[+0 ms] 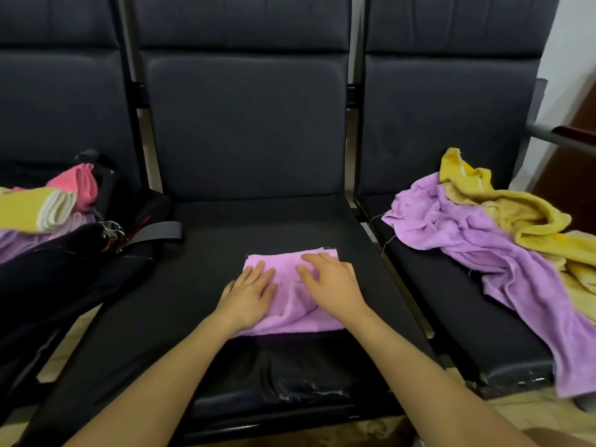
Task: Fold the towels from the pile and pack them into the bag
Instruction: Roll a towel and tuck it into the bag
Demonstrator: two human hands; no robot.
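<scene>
Nearest to the camera are the two bare forearms, which reach forward over the worn front edge of the middle seat [290, 375]. On this seat lies the folded lilac towel [287, 304], and I take it as the landmark. The left hand [248, 295] rests flat on the left part of the towel, with the fingers straight and together. The right hand [329, 282] lies on its right part, with the fingers spread and a little bent; it presses the cloth and, as far as I can see, grasps nothing. Both hands are therefore released and only push down.

To the left of the towel, on the next seat, stands the black bag [64, 250], open, with folded towels [48, 208] in yellow, pink and lilac already in its mouth. To the right of the towel, on the other seat, lies the pile [477, 233] of loose lilac and yellow towels, not yet folded.

The towel looks soft, light and limp. I judge that it will not keep its shape when one corner alone is lifted, and the layers can slide apart. It seems better to take hold of both short ends together, pinching all the layers, or to slide one flat hand underneath. The loose threads at its far edge can catch on the bag's buckle.
</scene>
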